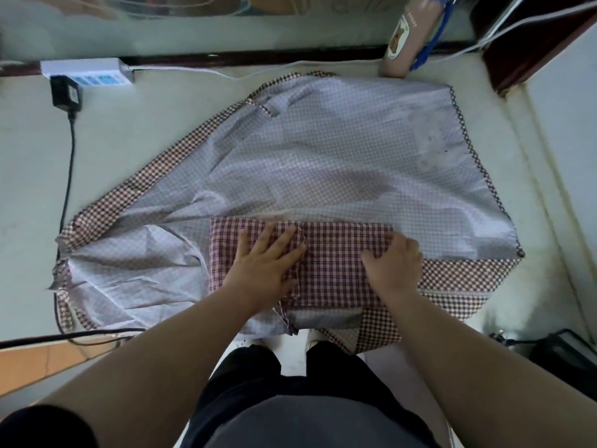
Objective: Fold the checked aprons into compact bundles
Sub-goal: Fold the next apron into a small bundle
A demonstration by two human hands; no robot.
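A large checked apron (323, 156) lies spread on the pale table (135, 150), its faded inner side up and a dark red-and-white checked border around the edge. A folded part of the apron (332, 263), showing the darker red check, lies on the near part of it. My left hand (265, 266) rests flat on the left half of that fold, fingers spread and straight. My right hand (392, 265) sits on the fold's right half, fingers curled and pinching the fold's upper right edge. Both forearms reach in from the bottom.
A white power strip (87, 71) with a black plug adapter (65, 93) sits at the back left, its black cable (69, 176) running down the table's left side. A tan bag with a blue strap (407, 37) stands at the back right. White cables (517, 24) cross the far right.
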